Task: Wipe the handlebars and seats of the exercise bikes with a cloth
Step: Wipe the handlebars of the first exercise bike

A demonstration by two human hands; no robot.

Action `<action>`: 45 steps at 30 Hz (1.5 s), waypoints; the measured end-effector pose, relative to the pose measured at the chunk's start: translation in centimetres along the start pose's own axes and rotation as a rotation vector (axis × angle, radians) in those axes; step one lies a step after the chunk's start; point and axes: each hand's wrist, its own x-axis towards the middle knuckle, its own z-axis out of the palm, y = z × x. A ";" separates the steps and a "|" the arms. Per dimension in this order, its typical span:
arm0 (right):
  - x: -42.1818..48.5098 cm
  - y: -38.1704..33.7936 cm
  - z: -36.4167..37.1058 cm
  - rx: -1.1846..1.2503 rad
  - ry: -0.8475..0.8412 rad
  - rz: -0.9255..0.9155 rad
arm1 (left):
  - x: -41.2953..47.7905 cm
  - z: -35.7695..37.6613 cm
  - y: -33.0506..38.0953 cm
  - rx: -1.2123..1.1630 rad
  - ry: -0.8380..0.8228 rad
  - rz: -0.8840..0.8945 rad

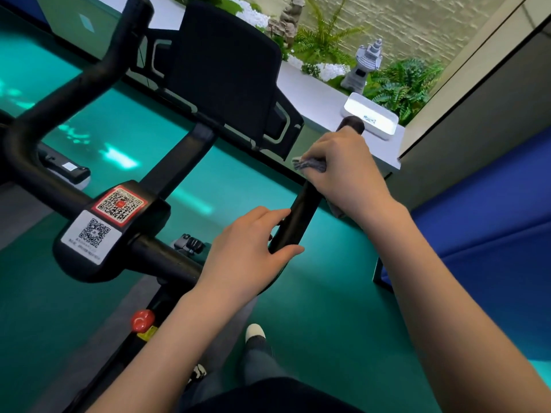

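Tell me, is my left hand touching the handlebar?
Touching. The head view shows the left hand with its fingers lying over the black handlebar and its thumb crossing it, with no gap.

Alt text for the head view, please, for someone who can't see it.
The right hand grips a grey cloth around the exercise bike's black handlebar arm, near its tip, while the left hand holds the same arm lower down. Two QR-code stickers sit at the bar's centre, above a red knob.
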 end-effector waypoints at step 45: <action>-8.8 -5.0 11.1 1.792 0.524 0.958 | -2.7 -0.5 -0.9 0.069 -0.007 0.071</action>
